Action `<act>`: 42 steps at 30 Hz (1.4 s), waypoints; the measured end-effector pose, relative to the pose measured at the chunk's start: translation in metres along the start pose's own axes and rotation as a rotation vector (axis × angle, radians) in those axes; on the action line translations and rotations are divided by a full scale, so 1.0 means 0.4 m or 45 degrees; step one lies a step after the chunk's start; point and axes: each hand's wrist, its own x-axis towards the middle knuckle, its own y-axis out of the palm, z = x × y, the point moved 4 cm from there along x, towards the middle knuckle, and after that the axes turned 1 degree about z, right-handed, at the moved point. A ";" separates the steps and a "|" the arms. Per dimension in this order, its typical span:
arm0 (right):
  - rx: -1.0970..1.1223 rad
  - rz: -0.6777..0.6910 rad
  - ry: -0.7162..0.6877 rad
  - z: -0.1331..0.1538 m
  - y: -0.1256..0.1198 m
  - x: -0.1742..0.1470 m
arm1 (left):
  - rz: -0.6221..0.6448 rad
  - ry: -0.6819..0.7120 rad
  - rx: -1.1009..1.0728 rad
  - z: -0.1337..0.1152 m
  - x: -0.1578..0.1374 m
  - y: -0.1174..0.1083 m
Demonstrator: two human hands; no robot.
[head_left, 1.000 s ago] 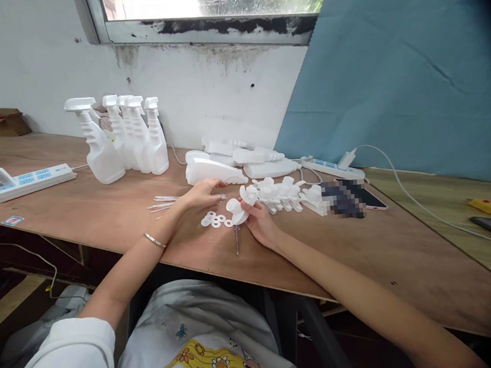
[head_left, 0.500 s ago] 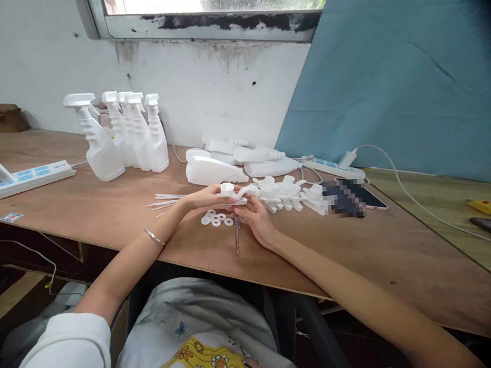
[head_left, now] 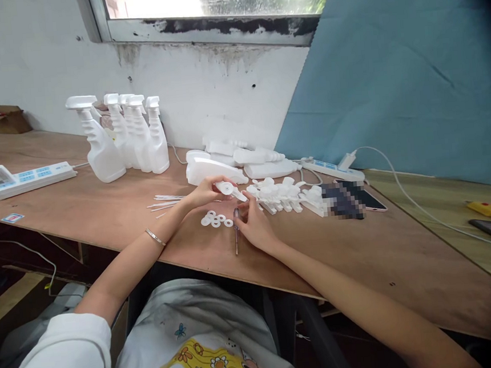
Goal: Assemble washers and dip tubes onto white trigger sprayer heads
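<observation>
My left hand (head_left: 208, 192) is closed around a white trigger spray head (head_left: 226, 188), whose round cap-like side now faces up. My right hand (head_left: 254, 220) is just to its right, its fingers curled and its index finger at the narrow end of the spray head. Its thumb is lower, beside a slim screwdriver (head_left: 236, 234) that points toward the table's front edge. Whether the thumb touches the screwdriver is unclear. Several white washers (head_left: 216, 219) lie left of the screwdriver. More white spray heads (head_left: 277, 191) are heaped right of my hands.
White bottles (head_left: 214, 169) lie behind my hands. Assembled spray bottles (head_left: 105, 153) stand at the back left. Thin white tubes (head_left: 166, 201) rest by my left wrist. Power strips (head_left: 34, 179) are at both sides, and a phone (head_left: 369, 195) lies at right.
The spray head has turned over in my left hand: its open collar faced up before, and its round side shows now. My right thumb has moved down away from it.
</observation>
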 end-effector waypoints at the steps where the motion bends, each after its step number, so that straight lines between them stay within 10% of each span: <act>1: -0.015 0.002 0.004 0.002 -0.001 -0.001 | -0.006 -0.007 0.006 0.002 0.001 -0.001; 20: -0.231 0.100 0.163 0.021 -0.013 -0.008 | -0.328 -0.077 0.372 0.016 0.004 -0.046; 31: -0.313 -0.327 -0.991 0.114 -0.038 -0.060 | -0.206 -0.059 0.323 0.022 0.002 -0.034; 42: -0.343 -0.211 -1.100 0.083 -0.040 -0.043 | 0.034 -0.026 0.298 0.015 -0.003 -0.003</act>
